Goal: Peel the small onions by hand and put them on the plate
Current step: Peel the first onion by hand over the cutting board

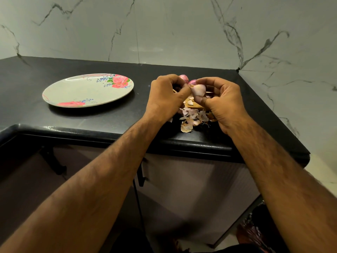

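My right hand [221, 101] holds a small pale pink onion [198, 90] between thumb and fingers above the black counter. My left hand [166, 96] meets it from the left, fingertips curled and pinching at the onion's skin near its top. Behind my hands lie two purple unpeeled onions [183, 77], partly hidden. A pile of loose onion skins [191, 117] lies on the counter under my hands. The floral plate [80, 92] sits to the left with nothing on it.
The black counter [109, 114] ends in a front edge close below the skins and a corner at the right. Marble walls stand behind and to the right. Cabinet doors with dark handles lie below the counter.
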